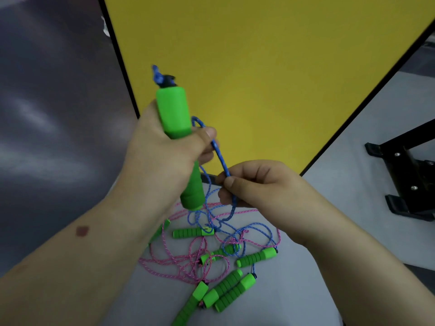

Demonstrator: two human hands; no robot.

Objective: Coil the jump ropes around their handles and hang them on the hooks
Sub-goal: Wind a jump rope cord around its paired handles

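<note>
From the head view, the left hand (164,151) has its grip wrapped round a green foam handle (175,114), held upright above the counter (294,290), thumb pressed across its front. The right hand (256,184) pinches the blue rope (220,156) between thumb and fingers, just beside the handle's lower end. The rope trails down to a tangle of pink rope (179,260) and more green handles (256,256) lying loose on the counter. A black stand (409,175) sits at the right.

hands (164,156): bare, no rings | forearms: sleeveless | left forearm: round dark mark (82,231)
</note>
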